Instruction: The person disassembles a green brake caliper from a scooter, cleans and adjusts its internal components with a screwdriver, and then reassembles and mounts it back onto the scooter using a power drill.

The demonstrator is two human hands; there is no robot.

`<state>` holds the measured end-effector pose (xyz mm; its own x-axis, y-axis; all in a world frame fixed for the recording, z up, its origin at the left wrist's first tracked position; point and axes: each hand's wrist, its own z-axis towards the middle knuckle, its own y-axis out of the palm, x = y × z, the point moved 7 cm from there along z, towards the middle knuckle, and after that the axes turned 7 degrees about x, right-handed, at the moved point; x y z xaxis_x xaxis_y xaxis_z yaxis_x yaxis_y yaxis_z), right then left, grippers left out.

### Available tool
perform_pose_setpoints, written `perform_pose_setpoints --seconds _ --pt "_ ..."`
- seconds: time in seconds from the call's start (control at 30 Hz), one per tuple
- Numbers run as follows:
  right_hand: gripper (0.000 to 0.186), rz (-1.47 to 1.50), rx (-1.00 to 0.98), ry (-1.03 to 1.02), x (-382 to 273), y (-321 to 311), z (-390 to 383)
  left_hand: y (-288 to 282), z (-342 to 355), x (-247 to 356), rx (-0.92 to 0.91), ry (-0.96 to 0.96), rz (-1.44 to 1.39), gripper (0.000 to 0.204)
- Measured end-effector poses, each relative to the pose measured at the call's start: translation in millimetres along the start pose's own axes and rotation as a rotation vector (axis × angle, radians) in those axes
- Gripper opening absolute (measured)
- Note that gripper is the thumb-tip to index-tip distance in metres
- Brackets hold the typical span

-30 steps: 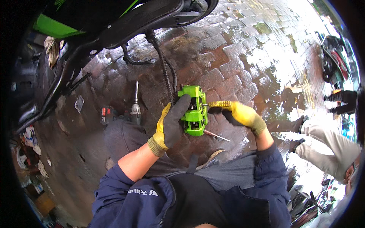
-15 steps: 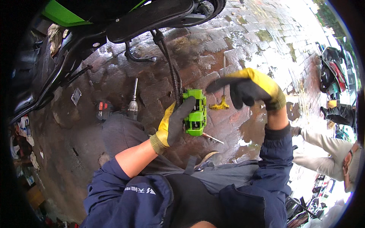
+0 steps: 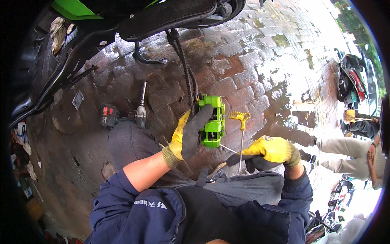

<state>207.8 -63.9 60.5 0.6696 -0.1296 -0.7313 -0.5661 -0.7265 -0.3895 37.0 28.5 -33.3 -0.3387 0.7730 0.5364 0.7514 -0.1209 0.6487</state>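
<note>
In the head view, your left hand (image 3: 191, 132) is closed on the left side of the green caliper (image 3: 213, 127), above wet paving (image 3: 227, 86). Your right hand (image 3: 270, 152) is part-curled at the yellow-handled tool (image 3: 240, 116)'s shaft; whether it grips cannot be determined.

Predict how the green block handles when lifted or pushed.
The green block likely feels stiff, given its chunky, crisp-edged body. Black cables appear to run to it, so may tug. Pushed, it might slide on the wet paving.
</note>
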Motion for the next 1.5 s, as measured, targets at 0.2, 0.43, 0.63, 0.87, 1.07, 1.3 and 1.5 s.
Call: perform_pose_setpoints --seconds 0.2,0.43,0.63,0.87,1.07,1.3,1.5 --pt "0.049 0.531 0.172 -0.002 -38 -91 23 2 0 -2 -0.032 0.011 0.022 0.037" --pt "0.057 0.503 0.320 -0.050 47 -97 75 -2 -10 3 0.058 0.007 0.037 0.034" --pt "0.059 -0.766 0.869 -0.070 6 -58 59 -4 -9 5 0.014 -0.005 0.030 0.035" --pt "0.049 -0.571 0.712 -0.328 -12 -48 35 -2 -12 5 -0.035 0.007 0.015 0.038" --pt "0.044 0.497 0.752 -0.155 26 -10 51 -4 -6 4 0.038 0.071 0.082 0.039" --pt "0.049 0.691 0.757 -0.084 29 -11 48 1 4 -2 0.009 0.073 0.084 0.038" --pt "0.047 0.465 0.798 -0.190 26 -19 35 3 6 -2 0.007 0.076 0.077 0.036"
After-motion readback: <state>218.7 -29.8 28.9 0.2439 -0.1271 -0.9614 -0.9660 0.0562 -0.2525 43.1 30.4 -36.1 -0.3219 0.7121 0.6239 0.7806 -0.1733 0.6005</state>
